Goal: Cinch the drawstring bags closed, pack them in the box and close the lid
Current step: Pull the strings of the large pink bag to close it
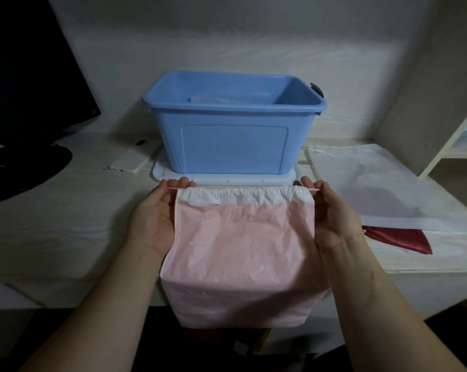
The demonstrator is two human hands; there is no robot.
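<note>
With left hand [152, 218], right hand [334, 218] pinching drawstring [173, 188], cinching pink bag [243, 251].
Leaving white bag [374, 189], red bag [404, 240] at 2 o'clock, then lid [227, 179].

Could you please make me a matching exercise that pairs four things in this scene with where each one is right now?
Things:
1. pink plastic drawstring bag
2. blue plastic box
3. white translucent drawstring bag
4. dark red satin cloth

Places:
A. stands on the white lid
B. pokes out from under another bag's near edge
C. held up by its pink cord, with the left hand and right hand pinching the ends
D. lies flat on the table, right of the box

Pairs: 1-C, 2-A, 3-D, 4-B
</note>
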